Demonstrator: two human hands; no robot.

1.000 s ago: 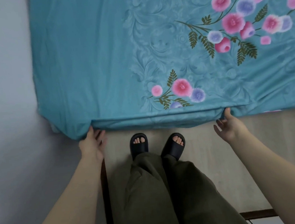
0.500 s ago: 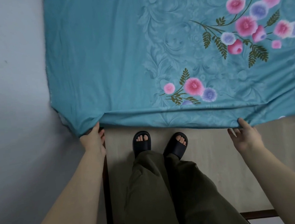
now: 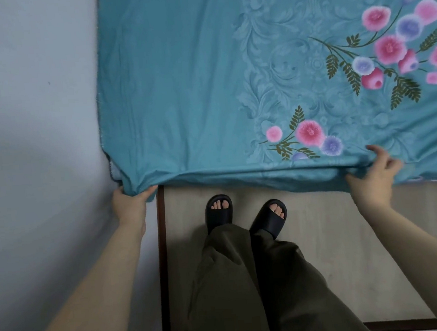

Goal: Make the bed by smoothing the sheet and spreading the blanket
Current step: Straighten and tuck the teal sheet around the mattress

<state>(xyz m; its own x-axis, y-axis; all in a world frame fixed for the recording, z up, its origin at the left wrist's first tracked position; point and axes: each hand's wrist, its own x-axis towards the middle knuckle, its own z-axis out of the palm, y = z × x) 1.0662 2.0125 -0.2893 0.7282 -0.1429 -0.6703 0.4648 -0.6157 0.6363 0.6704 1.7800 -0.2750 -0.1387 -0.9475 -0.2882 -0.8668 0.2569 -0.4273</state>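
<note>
Teal floral sheet [image 3: 179, 89] lies spread flat over the bed, its left edge against the grey wall [image 3: 32, 128], its near edge hanging over the pale floor [image 3: 324, 235]. Left hand [image 3: 130, 208] holds the bunched near-left corner, with its fingertips hidden under the cloth. Right hand [image 3: 373, 178], motion-blurred, pinches the near edge further right, thumb on top and cloth gathered at the fingers. Person stands between in black slides [image 3: 218, 210] and olive trousers [image 3: 250, 294].

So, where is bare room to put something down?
Bare: the plain sheet between its wall-side edge and the flower print; also the floor right of the slippers. Crowded: the near edge, held by left grip and right grip.
</note>
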